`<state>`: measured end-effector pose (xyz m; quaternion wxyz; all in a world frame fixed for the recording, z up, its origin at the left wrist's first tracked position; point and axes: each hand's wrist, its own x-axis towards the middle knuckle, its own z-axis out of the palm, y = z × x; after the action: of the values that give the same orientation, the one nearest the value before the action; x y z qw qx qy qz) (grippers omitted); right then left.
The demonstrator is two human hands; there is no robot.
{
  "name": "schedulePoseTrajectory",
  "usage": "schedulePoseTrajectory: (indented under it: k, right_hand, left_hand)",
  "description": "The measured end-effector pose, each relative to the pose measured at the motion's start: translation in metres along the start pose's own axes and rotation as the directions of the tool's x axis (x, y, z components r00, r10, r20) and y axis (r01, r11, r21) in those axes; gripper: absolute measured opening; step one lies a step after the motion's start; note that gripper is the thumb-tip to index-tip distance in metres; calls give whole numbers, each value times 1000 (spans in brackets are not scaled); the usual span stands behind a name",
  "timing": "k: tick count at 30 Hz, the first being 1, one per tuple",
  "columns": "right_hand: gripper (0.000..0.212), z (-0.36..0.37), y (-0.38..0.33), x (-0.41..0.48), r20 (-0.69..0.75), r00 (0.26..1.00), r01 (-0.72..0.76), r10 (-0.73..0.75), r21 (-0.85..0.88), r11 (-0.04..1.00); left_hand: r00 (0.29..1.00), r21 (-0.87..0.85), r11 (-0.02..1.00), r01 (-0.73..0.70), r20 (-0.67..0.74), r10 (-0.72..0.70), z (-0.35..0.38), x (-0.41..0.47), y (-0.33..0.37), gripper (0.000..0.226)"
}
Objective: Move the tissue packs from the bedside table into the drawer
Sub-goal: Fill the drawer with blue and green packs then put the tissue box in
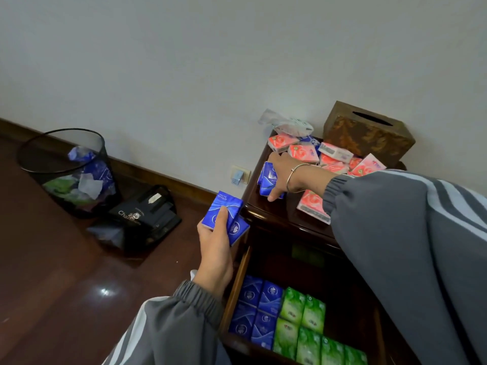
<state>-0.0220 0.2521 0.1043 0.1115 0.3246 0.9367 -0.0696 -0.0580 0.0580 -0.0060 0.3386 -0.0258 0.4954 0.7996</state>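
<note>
Left hand: the left hand is clamped on blue tissue packs, thumb across the top face; it holds them in the air off the front left corner of the bench, above the open drawer and clear of both.
Right hand: the right hand reaches across the bench top, fingers closed round a second clutch of blue packs at the left edge; whether these are lifted or resting on the wood cannot be told. A metal bangle sits on the wrist.
Bench: the bedside bench carries a loose heap of pink packs behind and right of the right hand, one pink pack apart near the front edge, part hidden by the sleeve.
Drawer: the drawer stands pulled out below. Blue packs in drawer fill the left side in rows; green packs stand just beside them. The right part is dark and part hidden by the arm.
Done, judged: green packs appear fully stowed; none shows on the bench. Blue is largely stowed.
Left, judged: the blue packs in both hands, then the whole pink heap. Roughly half the job remains.
Surroundings: a wooden tissue box and crumpled wrapper at the bench rear; a mesh bin on the floor, well apart.
</note>
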Motion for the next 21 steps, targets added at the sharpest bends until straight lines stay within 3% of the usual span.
schedulePoseTrajectory:
  k: [8,11,13,17,21]
  right_hand:
    - [84,24,4,-27,-315,944,115,-95,47,992]
    - [79,24,2,-48,-462,886,172,-42,242,955]
    - [77,19,4,-73,-552,830,219,83,459,861]
    - [67,32,41,-156,-518,816,245,257,712,659]
    - [61,103,96,-247,-323,881,76,346,818,570]
  left_hand:
    - [1000,7,1000,8,-22,-8,3,-17,5,47]
    - [997,20,999,-46,-55,47,3,-27,8,33]
    - [992,43,995,-92,-85,95,0,-35,6,16]
    - [982,144,979,-147,-97,162,-13,-53,-10,18]
    - [996,176,984,19,-84,-4,-19,-80,-55,22]
